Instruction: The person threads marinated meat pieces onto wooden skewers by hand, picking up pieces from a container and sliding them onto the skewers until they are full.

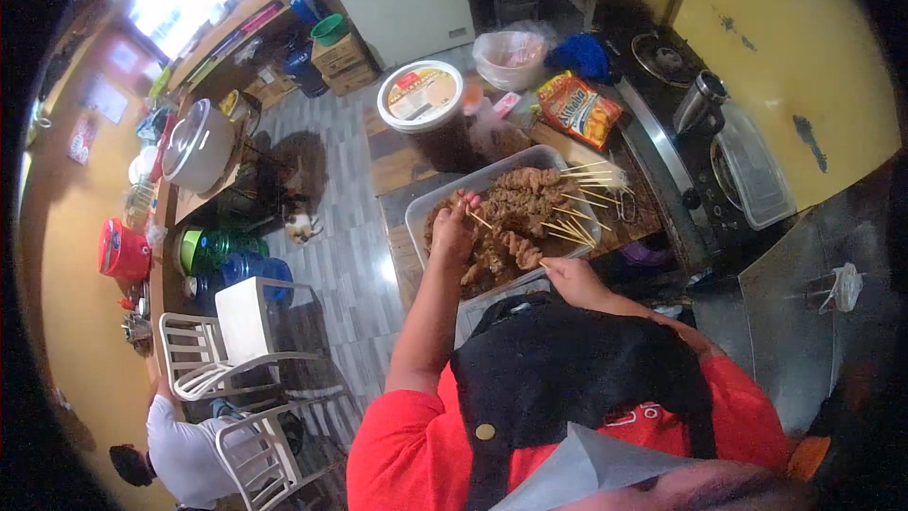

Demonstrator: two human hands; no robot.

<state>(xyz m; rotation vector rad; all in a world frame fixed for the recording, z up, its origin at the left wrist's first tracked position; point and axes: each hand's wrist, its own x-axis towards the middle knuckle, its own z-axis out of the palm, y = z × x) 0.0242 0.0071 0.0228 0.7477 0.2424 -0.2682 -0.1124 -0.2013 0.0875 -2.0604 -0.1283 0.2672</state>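
Observation:
My left hand (454,227) is over the left part of a clear plastic tub (413,223), with its fingers round the upper end of a bamboo skewer (480,219). Pieces of meat (521,250) are threaded on the lower part of that skewer. My right hand (576,282) pinches its other end at the tub's near edge. Marinated meat (489,259) lies loose in the tub. Meat skewers (528,181) are piled at its far right side, their bare sticks (585,177) pointing out over the rim.
Behind the tub stand a lidded round container (422,96), a bagged bowl (511,57) and an orange snack bag (580,110). A stove (699,177) with a steel tumbler (699,103) and a clear lid (755,163) is at right. White chairs (241,326), a cat (301,227) and a seated person (195,451) are at left.

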